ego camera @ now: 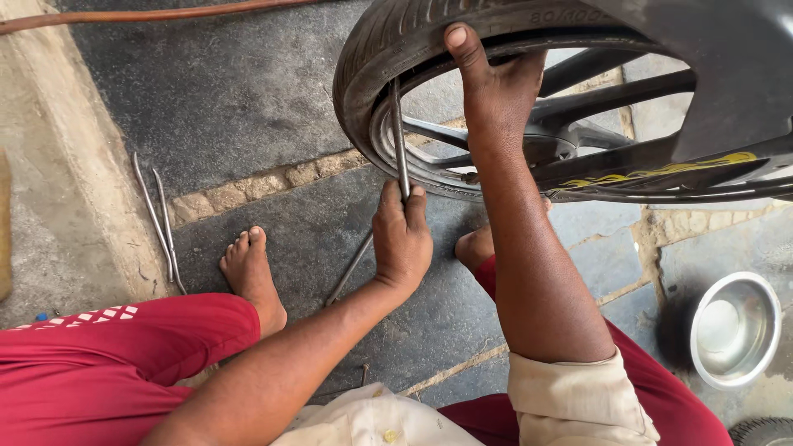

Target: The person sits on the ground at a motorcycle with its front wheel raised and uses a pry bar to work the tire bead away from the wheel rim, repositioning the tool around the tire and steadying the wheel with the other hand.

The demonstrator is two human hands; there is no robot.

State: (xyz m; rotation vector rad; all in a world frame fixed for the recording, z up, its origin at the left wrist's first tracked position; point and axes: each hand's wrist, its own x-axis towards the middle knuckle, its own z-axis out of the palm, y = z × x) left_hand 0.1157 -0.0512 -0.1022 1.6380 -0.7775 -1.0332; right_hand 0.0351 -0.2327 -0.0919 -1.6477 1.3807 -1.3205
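Nearest the camera, red trousers (107, 347) and a cream shirt (570, 405) frame both forearms; one bare foot (252, 272) rests flat on the dark stone floor (239, 91), toes pointing away.

The left hand (402, 239) is wrapped tight round a steel tyre lever (399, 140), fist closed on its lower end. The lever's long axis runs almost straight up the view, tilted only slightly; its far tip is pushed in between the tyre (372, 66) and the wheel rim (388, 149), while its near end sits inside the fist. A second slim bar (349, 270) slants from beneath that hand down toward the left, lying on the floor.

Beyond it, the right hand (496, 87) grips the upper edge of the tyre, thumb pressed over the black tread and the other fingers hidden behind the rubber. The tyre sits on a dark spoked motorcycle wheel (595, 74) held upright, under a black mudguard (727, 74) with a yellow stripe.

To the left, two spare levers (161, 219) lie side by side near a concrete kerb (74, 157). A steel bowl (733, 329) stands well apart on the right. Farthest off, a reddish hose (149, 15) crosses the floor.
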